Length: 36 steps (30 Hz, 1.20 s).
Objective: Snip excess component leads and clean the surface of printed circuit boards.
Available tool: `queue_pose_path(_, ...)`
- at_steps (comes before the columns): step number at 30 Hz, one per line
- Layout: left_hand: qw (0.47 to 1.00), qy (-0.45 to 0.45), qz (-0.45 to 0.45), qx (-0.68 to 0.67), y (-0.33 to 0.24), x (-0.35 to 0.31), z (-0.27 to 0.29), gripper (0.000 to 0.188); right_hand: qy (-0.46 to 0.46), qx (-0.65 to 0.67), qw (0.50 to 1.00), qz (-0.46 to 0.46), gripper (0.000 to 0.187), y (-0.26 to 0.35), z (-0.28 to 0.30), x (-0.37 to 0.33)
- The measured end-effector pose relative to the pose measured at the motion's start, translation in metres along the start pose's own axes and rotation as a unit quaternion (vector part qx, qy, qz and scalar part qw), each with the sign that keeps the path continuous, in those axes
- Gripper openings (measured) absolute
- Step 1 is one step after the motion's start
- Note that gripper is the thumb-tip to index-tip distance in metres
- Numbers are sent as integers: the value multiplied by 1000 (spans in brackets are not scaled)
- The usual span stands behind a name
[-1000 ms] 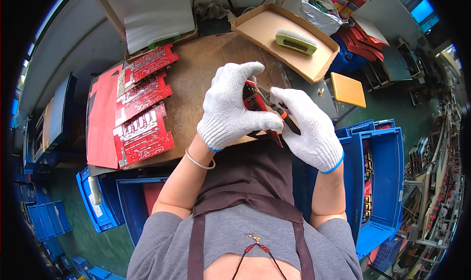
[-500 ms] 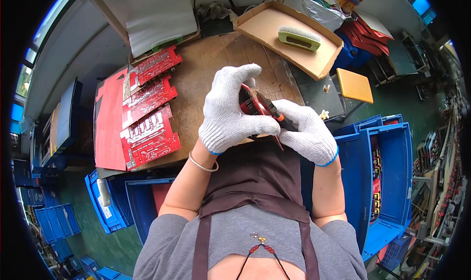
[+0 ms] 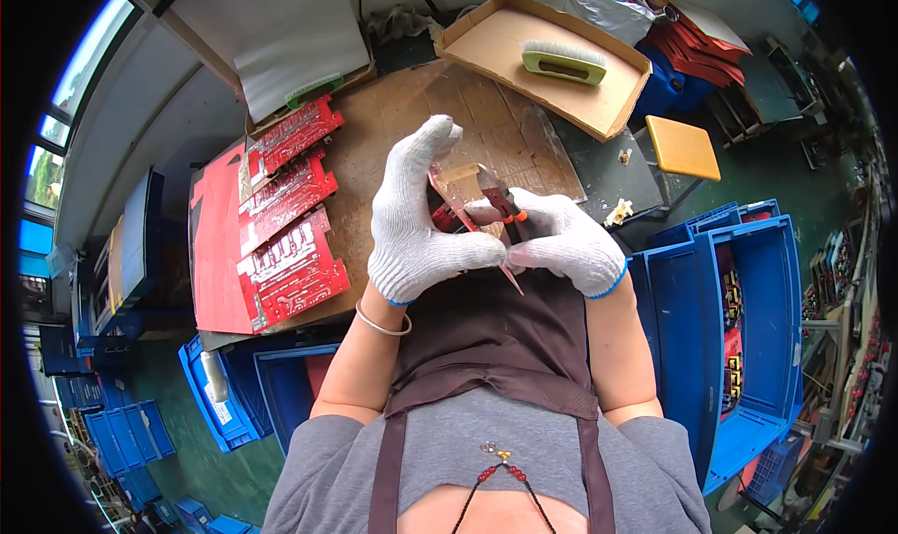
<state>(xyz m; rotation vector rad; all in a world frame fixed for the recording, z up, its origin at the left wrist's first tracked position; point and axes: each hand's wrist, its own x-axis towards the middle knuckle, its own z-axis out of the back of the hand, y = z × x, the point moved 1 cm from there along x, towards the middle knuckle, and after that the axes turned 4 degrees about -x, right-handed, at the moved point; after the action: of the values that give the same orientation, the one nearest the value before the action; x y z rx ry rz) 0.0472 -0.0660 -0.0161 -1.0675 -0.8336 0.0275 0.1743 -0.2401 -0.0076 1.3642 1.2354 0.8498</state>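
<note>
Both my hands wear white knit gloves with blue cuffs. My left hand (image 3: 412, 230) is curled round a red circuit board (image 3: 447, 186), which it holds tilted on edge above the near part of the table. Dark components show on the board between thumb and fingers. Close against it, my right hand (image 3: 572, 246) grips a pair of dark pliers (image 3: 499, 195) with an orange part near the joint. The plier jaws point up and away beside the board; whether they touch it I cannot tell. Several red circuit boards (image 3: 290, 263) lie overlapping on the left of the table.
A brown board (image 3: 393, 113) covers the table. An open cardboard tray (image 3: 505, 29) at the back holds a green-handled brush (image 3: 564, 64). To the right are a yellow stool top (image 3: 683, 148) and blue crates (image 3: 678, 300). Another blue crate (image 3: 281, 394) stands below the table's left edge.
The held board has tilted, showing more of its pale face. My hands have shifted slightly left with board and pliers, and the whole view has moved a little.
</note>
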Motion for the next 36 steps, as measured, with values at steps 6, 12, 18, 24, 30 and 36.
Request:
queue_pose_path(6,999,-5,12,-34,1,-2,1,119,1,-9,1000,-28,58,7,1,1)
queue_pose_path(12,998,-12,22,-52,-1,-3,3,118,-27,62,998,-10,55,-32,11,8)
queue_pose_path(18,988,-29,75,-131,1,-2,-3,121,-154,-50,987,9,50,-32,24,-25)
queue_pose_path(24,988,-36,77,-128,-5,5,-4,124,-435,-440,785,9,45,-81,77,-106)
queue_pose_path(30,993,-27,60,-96,-1,7,-10,124,-496,-613,615,-4,46,-63,70,-122)
queue_pose_path(36,994,-31,46,-98,-2,3,-9,121,-426,-709,553,-102,48,-89,83,-115)
